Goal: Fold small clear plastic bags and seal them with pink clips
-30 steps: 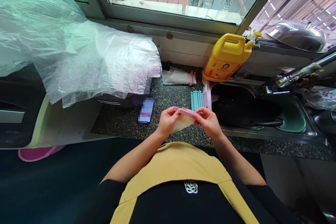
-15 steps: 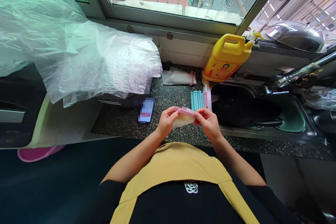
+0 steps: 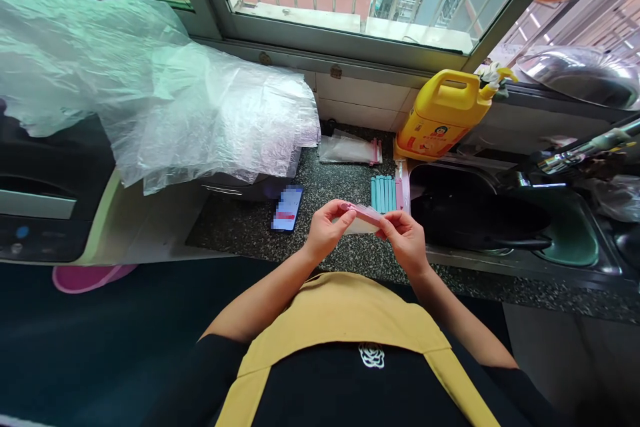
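Note:
Both my hands hold a pink sealing clip (image 3: pixel 364 213) clamped on a small clear bag (image 3: pixel 358 225) above the speckled counter (image 3: pixel 235 230). My left hand (image 3: pixel 326 231) pinches the clip's left end. My right hand (image 3: pixel 406 240) pinches its right end. Behind them lie several teal clips (image 3: pixel 383 193) in a row, with a pink clip (image 3: pixel 399 187) beside them. Another clear bag with a pink clip (image 3: pixel 350 149) lies near the wall.
A phone (image 3: pixel 287 207) lies on the counter to the left. Crumpled clear plastic sheeting (image 3: pixel 160 100) covers an appliance at left. A yellow jug (image 3: pixel 444 113) stands by the sink (image 3: pixel 565 240), which holds a dark pan (image 3: pixel 480 220). A tap (image 3: pixel 580 153) reaches over it.
The camera view has shifted slightly, so everything sits a little further right. My hands keep hold of the clip and bag, which now tilt a bit more down to the right.

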`<state>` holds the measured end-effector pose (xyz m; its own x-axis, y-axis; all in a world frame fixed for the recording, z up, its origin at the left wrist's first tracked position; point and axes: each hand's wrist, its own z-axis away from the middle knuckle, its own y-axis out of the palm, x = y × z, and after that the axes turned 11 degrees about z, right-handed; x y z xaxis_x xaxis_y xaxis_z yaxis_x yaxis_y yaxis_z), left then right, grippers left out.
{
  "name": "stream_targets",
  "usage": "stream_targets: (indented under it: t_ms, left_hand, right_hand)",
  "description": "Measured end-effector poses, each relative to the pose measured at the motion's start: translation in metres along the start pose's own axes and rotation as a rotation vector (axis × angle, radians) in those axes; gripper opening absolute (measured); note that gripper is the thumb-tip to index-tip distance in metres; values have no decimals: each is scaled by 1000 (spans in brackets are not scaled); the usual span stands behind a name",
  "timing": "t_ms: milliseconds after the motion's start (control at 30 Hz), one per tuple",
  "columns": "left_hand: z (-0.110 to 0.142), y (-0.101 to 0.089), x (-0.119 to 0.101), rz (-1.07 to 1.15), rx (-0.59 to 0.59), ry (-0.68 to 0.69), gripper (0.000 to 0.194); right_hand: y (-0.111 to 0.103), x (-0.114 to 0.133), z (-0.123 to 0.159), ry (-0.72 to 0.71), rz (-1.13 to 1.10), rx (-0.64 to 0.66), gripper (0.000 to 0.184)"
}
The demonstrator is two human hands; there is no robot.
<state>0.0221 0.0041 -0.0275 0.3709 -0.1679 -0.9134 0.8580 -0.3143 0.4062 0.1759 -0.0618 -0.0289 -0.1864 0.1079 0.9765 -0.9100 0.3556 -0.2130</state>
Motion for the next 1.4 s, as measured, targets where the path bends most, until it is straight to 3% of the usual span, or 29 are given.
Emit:
stream_targets:
  t_ms: [300, 433, 567, 800, 1400]
  left_hand:
    - [-1, -4, 3, 8, 23, 35, 27]
    - [0, -3, 1, 13, 24, 30, 28]
    - [-1, 0, -1, 9, 49, 34, 28]
    - [0, -2, -4, -76, 48, 76, 28]
    - [-7, 5, -9, -186, 124, 158, 25]
  right_hand:
    - [-5, -4, 0, -36, 82, 45, 32]
    - [-12, 8, -11, -197, 271, 97, 39]
    - [-10, 24, -19, -305, 447, 181, 27]
    - [3, 29, -16, -230, 398, 236, 34]
    - [-1, 34, -18, -187, 327, 202, 31]
